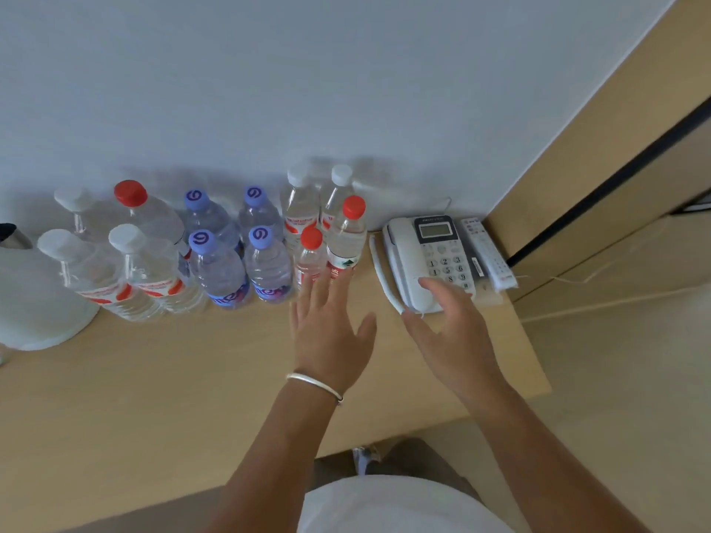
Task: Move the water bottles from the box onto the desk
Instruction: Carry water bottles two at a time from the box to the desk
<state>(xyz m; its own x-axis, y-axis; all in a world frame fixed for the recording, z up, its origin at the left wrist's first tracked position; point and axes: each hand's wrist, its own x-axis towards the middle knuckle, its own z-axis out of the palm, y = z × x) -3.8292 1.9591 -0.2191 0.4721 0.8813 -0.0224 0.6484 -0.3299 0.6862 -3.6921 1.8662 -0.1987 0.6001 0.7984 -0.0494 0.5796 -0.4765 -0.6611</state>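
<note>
Both hands hover spread, gripping nothing: left hand (331, 332) just before the bottles (215, 248), right hand (450, 332) over the telephone (423, 259) near the table (154, 378) edge.

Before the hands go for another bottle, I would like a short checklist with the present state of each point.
1. Left hand free, fingers spread: ok.
2. Right hand free, holding nothing: ok.
3. Bottles on the desk standing upright: ok.
4. Bare desk in front of the rows for more bottles: ok.
5. Telephone clear of the red-capped bottle: ok, a gap shows.
6. Box and bottles left in it: cannot tell, out of view.
</note>
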